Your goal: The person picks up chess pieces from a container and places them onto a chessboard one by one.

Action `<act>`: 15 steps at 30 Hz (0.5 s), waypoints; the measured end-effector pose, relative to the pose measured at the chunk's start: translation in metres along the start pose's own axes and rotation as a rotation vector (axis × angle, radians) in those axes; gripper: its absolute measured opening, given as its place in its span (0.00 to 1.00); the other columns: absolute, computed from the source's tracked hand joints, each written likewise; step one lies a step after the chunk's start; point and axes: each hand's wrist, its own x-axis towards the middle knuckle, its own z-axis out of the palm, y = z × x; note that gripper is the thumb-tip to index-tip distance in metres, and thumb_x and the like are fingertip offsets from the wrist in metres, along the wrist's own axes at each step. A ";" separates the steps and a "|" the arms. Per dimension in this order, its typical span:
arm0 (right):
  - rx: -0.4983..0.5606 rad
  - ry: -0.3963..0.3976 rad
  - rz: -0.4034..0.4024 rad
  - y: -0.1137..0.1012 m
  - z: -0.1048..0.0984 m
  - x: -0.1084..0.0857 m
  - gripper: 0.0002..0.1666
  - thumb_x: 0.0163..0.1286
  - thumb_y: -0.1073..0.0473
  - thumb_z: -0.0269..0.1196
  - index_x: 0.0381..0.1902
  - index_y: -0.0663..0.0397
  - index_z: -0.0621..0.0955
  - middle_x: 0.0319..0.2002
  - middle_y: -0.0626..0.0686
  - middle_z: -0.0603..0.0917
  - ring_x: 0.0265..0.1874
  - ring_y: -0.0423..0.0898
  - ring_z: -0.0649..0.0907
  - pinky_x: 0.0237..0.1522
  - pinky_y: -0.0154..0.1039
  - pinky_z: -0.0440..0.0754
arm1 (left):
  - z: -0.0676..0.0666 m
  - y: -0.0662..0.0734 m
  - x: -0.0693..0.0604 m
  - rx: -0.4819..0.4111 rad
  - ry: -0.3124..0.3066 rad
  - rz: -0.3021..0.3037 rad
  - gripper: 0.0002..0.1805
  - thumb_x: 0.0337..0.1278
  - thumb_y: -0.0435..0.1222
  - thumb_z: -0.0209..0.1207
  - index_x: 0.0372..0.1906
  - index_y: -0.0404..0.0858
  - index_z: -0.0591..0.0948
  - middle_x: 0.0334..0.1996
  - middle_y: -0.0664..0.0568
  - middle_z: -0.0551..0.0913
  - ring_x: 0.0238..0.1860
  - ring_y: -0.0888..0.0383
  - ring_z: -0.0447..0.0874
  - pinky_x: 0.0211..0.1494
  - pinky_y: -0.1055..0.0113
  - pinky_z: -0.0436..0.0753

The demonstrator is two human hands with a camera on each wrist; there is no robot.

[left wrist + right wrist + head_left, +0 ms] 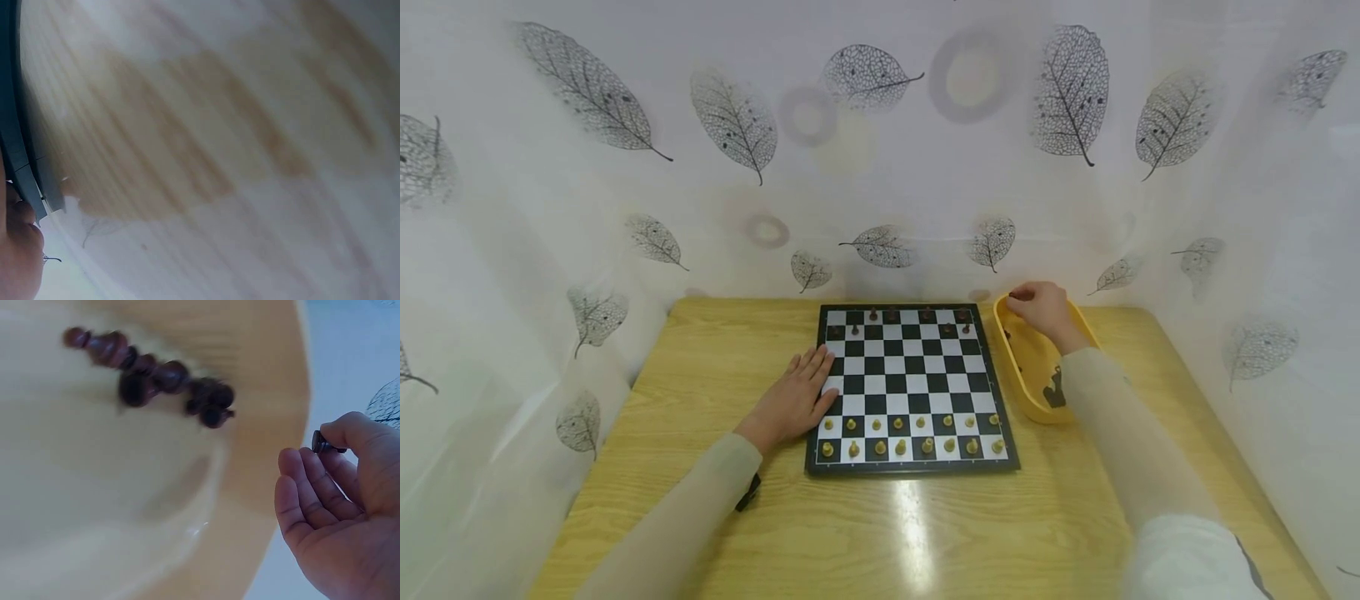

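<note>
My left hand rests with straight fingers on the left edge of a black-and-white chessboard. Over the far end of a yellow plastic tray, my right hand pinches a small dark chess piece between thumb and index finger, its other fingers loosely bent. Several dark reddish-brown pieces lie in the tray along one wall. On the board, gold pieces fill the two near rows. Dark pieces stand in the two far rows, with gaps between them. The left wrist view barely catches the left hand.
The board and tray are on a yellow wood-grain table. A pale curtain with a leaf print hangs right behind the table's far edge and along both sides. The right forearm crosses the near right part of the tray.
</note>
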 end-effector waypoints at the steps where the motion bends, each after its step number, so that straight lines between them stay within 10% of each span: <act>1: 0.002 0.002 -0.003 -0.002 -0.001 0.001 0.23 0.75 0.55 0.63 0.55 0.70 0.85 0.53 0.70 0.88 0.51 0.64 0.85 0.57 0.58 0.84 | 0.000 0.000 0.000 0.000 0.001 0.000 0.40 0.85 0.54 0.39 0.84 0.32 0.52 0.86 0.39 0.47 0.86 0.40 0.46 0.88 0.44 0.50; 15: 0.129 -0.046 -0.075 -0.063 0.004 0.009 0.21 0.77 0.56 0.63 0.58 0.66 0.84 0.55 0.66 0.86 0.53 0.61 0.84 0.59 0.55 0.85 | 0.000 0.000 0.001 0.000 0.012 0.002 0.39 0.85 0.55 0.39 0.84 0.32 0.54 0.86 0.39 0.50 0.86 0.40 0.47 0.88 0.43 0.51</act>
